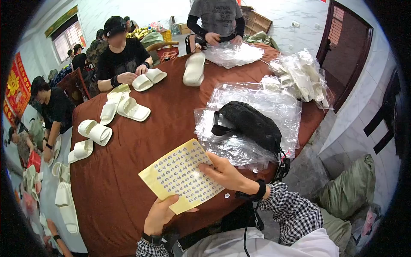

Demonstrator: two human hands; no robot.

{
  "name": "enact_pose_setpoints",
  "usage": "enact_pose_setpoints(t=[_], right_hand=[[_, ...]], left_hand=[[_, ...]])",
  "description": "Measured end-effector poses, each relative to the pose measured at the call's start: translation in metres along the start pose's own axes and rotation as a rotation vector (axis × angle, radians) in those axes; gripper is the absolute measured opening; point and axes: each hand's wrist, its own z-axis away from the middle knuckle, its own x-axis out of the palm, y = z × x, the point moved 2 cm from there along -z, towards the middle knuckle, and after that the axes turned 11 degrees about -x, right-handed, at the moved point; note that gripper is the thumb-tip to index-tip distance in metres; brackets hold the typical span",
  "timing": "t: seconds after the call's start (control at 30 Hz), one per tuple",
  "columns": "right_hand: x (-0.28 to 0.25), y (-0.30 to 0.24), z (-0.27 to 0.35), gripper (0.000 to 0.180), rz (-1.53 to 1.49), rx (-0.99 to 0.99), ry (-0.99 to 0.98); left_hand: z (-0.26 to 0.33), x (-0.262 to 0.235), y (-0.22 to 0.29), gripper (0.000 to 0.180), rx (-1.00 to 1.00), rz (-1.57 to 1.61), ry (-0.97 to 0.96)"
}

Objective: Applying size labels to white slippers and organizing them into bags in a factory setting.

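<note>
A yellow sheet of small round number stickers (180,173) is held up in front of me, above the brown cloth. Its lower left corner is gripped by my left hand (159,213), thumb on the face and fingers behind. My right hand (224,172) holds the right edge, thumb on top, with its other fingers partly hidden. One loose round white sticker (227,195) lies on the cloth by my right wrist. Beyond my right hand, a black mesh bag (252,124) rests on a pile of clear plastic bags (280,100).
The brown-covered table (128,171) carries cream slide sandals (133,109) along its left side. Bagged sandals (302,79) are heaped at the far right. Across the table, one person (124,55) handles sandals and another (217,21) handles plastic bags. Green sacks (349,188) stand at right.
</note>
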Motion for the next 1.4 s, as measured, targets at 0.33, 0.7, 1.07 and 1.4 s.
enact_pose_setpoints(t=[0.33,0.7,1.07,1.4], right_hand=[[-0.038,-0.020,-0.059,0.023,0.458,-0.098,-0.265],[-0.098,0.067,-0.262,0.025,0.908,-0.141,-0.056],[-0.129,0.215,-0.354,0.055,0.962,0.021,0.112],[-0.097,0.205,-0.336,0.074,0.954,0.129,-0.073]], left_hand=[[0.003,-0.073,0.041,0.047,0.335,0.106,0.286],[-0.008,-0.106,0.042,0.044,0.228,0.142,0.422],[-0.001,-0.090,0.052,0.046,0.075,0.177,0.372],[-0.001,-0.112,0.041,0.044,-0.046,0.152,0.659]])
